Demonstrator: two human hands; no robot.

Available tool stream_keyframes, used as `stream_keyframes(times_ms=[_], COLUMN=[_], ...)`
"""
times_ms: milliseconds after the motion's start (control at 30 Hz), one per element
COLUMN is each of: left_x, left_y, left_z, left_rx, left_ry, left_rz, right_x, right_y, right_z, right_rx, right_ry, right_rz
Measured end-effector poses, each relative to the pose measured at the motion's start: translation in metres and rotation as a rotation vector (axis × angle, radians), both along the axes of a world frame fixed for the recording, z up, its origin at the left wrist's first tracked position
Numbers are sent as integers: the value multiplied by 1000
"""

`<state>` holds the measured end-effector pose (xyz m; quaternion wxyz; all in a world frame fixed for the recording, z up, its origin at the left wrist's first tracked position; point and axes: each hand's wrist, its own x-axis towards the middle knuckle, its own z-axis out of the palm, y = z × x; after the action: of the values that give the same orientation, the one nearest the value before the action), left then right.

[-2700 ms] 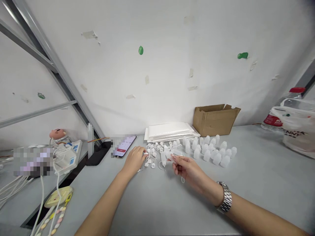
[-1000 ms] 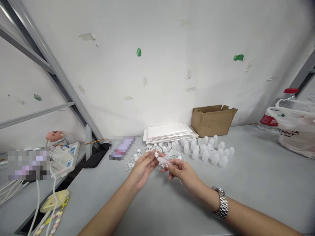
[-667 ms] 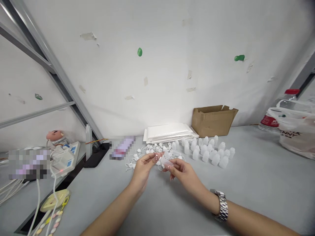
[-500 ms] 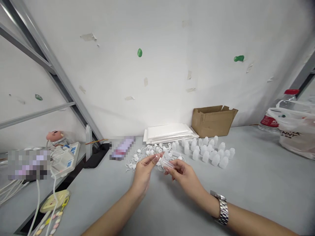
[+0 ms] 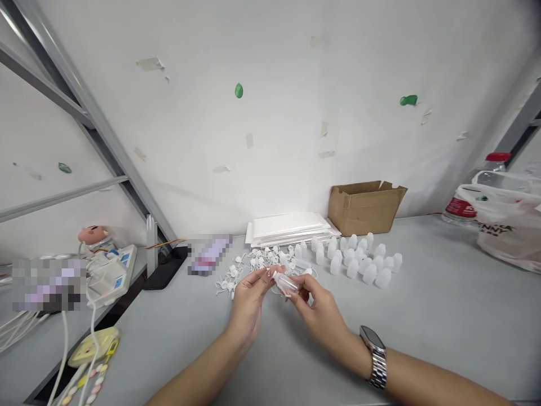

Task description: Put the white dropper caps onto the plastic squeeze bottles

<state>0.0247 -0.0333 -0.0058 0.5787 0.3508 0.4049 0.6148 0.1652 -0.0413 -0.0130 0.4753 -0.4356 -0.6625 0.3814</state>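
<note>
My right hand (image 5: pixel 319 301) is closed around the lower end of a small clear plastic bottle (image 5: pixel 287 283), tilted with its neck to the left. At that neck my left hand (image 5: pixel 250 296) pinches a small white cap (image 5: pixel 275 275), partly hidden by the fingertips. Whether the cap is seated on the neck I cannot tell. Just beyond my hands lies a loose pile of white caps with thin looped straps (image 5: pixel 231 272). To the right of the pile stand several frosted white bottles (image 5: pixel 369 274) in a loose group.
A stack of white padded envelopes (image 5: pixel 291 225) and an open cardboard box (image 5: pixel 366 210) stand against the wall. A blurred phone (image 5: pixel 210 255) lies left of the caps. A plastic bag (image 5: pixel 509 228) and a large bottle (image 5: pixel 460 206) sit far right; power strip (image 5: pixel 116 276) and cables are left.
My right hand has turned the clear bottle so that its neck meets my left fingertips. My right wrist has rolled, bringing the watch face into view.
</note>
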Motion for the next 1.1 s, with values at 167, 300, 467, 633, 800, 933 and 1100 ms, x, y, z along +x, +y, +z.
stream_keyframes(times_ms=[167, 300, 467, 633, 800, 933, 1100], left_x=[-2, -2, -3, -3, -1, 0, -2], left_y=[1, 2, 3, 1, -1, -1, -1], left_z=[3, 5, 5, 5, 5, 6, 8], left_rx=[22, 47, 40, 6, 10, 62, 109], left_ry=[33, 55, 101, 102, 64, 58, 62], left_rz=[-1, 7, 12, -6, 4, -8, -65], right_x=[4, 5, 6, 11, 10, 7, 10], right_y=[11, 17, 19, 13, 8, 13, 20], right_z=[7, 8, 7, 7, 5, 10, 11], right_rx=[-388, -709, -530, -12, 60, -237, -617], right_ry=[277, 506, 322, -50, -86, 159, 472], right_rz=[282, 481, 418, 107, 58, 197, 450])
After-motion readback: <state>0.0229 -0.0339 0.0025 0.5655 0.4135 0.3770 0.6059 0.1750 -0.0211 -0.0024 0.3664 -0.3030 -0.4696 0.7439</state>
